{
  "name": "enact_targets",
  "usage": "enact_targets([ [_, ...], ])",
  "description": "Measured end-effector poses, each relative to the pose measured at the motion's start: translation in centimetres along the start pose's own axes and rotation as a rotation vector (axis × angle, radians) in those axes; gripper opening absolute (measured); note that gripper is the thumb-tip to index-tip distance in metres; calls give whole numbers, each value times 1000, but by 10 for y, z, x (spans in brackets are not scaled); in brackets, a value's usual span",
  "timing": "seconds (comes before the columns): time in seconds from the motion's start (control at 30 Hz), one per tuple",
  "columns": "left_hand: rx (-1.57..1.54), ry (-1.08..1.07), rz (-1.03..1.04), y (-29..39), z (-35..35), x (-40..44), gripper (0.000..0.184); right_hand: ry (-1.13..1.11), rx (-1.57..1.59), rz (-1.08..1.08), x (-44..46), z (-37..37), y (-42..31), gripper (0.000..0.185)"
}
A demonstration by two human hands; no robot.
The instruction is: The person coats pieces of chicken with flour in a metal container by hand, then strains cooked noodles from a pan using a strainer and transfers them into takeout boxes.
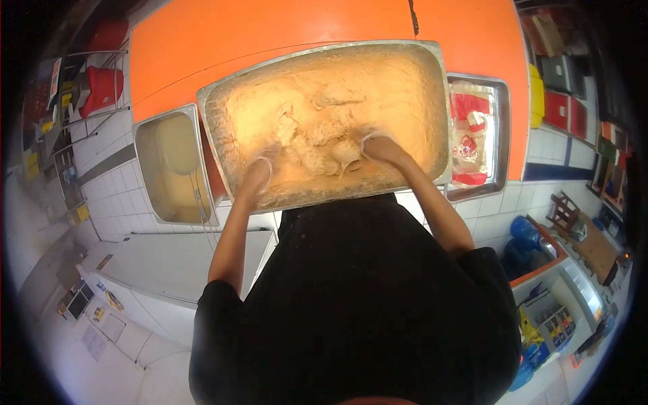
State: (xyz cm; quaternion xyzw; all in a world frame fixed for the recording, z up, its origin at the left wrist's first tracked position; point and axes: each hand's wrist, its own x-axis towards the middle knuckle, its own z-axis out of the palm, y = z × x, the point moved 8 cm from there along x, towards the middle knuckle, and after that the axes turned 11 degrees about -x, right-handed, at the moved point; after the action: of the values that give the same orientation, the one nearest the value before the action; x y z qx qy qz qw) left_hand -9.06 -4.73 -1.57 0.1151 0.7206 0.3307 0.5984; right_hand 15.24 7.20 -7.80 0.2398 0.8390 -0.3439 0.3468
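Note:
A large metal pan [324, 47] holds a bed of pale orange flour [398, 88]. Several flour-coated pieces, apparently raw chicken [320, 128], lie heaped around its middle. My left hand [260, 169] is at the pan's near left side, its blurred fingers low over the flour beside the heap. On the right of the heap, my right hand [379, 147] reaches in close to a lumpy coated piece [347, 152]. Flour and motion blur hide the fingers of both hands. A thin, pale glove-like edge shows around each wrist.
An orange counter [283, 23] supports the pan. At left stands a smaller steel pan [143, 155] with a round, long-handled strainer [177, 152] inside. The steel tray [501, 135] at right holds a red-and-clear plastic package [470, 138]. A white chest-like surface [182, 260] is lower left.

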Motion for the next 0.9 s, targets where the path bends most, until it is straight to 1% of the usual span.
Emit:
enact_targets([
  [0.03, -167, -12, 32, -23, 7, 10, 53, 282, 361, -10, 14, 3, 6, 39],
  [0.07, -335, -29, 63, -46, 14, 19, 57, 254, 563, 53, 17, 5, 7, 39],
  [0.1, -263, -78, 176, -65, 19, 45, 60, 225, 764, 118, 20, 4, 4, 40],
  [0.13, -55, -122, 246, -59, 29, 46, 63, 187, 967, 188, 20, 6, -2, 40],
  [0.17, 147, -152, 327, -53, 40, 47, 65, 311, 970, 148, 13, -9, -12, 40],
  [0.2, 482, -170, 367, -15, 58, 31, 66, 437, 966, 104, 2, -27, -23, 41],
  [0.23, 822, -184, 392, 9, 70, 20, 67, 561, 967, 57, -8, -44, -31, 41],
  [0.33, 738, -169, 668, 51, 82, 16, 68, 593, 550, -23, -17, -66, -49, 39],
  [0.4, 46, -122, 386, 43, 70, 40, 62, 701, 529, -159, -32, -79, -54, 36],
  [0.43, -125, -167, 390, 45, 69, 40, 59, 753, 520, -224, -41, -85, -56, 35],
  [0.47, -296, -214, 390, 47, 68, 41, 55, 743, 594, -128, -45, -88, -40, 35],
  [0.5, -299, -329, 549, 77, 59, 16, 52, 730, 670, -32, -58, -107, -32, 36],
  [0.53, -286, -322, 636, 71, 31, 24, 50, 716, 747, 64, -65, -114, -21, 36],
  [0.57, -272, -312, 723, 65, 3, 31, 48, 1022, 298, 144, -63, -109, -4, 34],
  [0.63, -297, -119, 662, 41, -34, 60, 48, 929, 140, 341, -7, -104, 26, 33],
  [0.7, -409, 9, 523, 69, -30, 47, 52, 846, -75, 389, 13, -109, 17, 29],
  [0.77, -644, -4, 513, 54, -15, 65, 51, 761, -340, 291, 24, -112, -24, 24],
  [0.8, -760, -12, 506, 48, -8, 73, 51, 769, -333, 177, 32, -113, -37, 23],
  [0.83, -725, -10, 484, 54, 4, 71, 51, 775, -322, 69, 39, -112, -48, 22],
  [0.87, -688, -12, 455, 57, 16, 69, 50, 775, -307, -35, 43, -108, -57, 22],
  [0.9, -654, -16, 429, 61, 25, 70, 50, 796, -3, -74, 35, -108, -60, 25],
])
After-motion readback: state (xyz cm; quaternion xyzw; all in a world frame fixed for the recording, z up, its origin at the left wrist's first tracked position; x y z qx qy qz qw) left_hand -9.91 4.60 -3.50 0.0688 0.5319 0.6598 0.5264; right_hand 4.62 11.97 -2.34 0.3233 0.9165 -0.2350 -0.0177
